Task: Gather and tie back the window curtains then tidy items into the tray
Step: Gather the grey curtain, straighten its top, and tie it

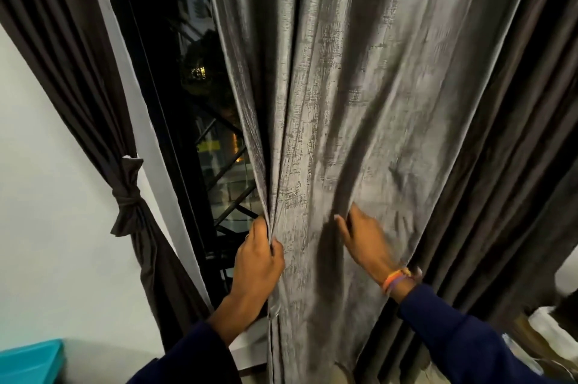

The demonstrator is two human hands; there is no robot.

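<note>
A grey, shiny curtain [359, 102] hangs in folds in front of me over the window. My left hand [258, 261] is closed on its left edge, bunching the folds. My right hand [364, 241], blurred, presses into the fabric to the right with fingers pinching a fold. A dark brown curtain [93, 121] at the left is gathered and knotted with a tie-back [126, 196]. More dark curtain [513, 196] hangs at the right, behind the grey one.
The dark window [200, 102] with a metal grille shows between the two curtains, framed in white. A white wall [56, 243] lies at the left. A teal container corner [31, 361] sits at the bottom left. Pale objects [550, 330] sit at the bottom right.
</note>
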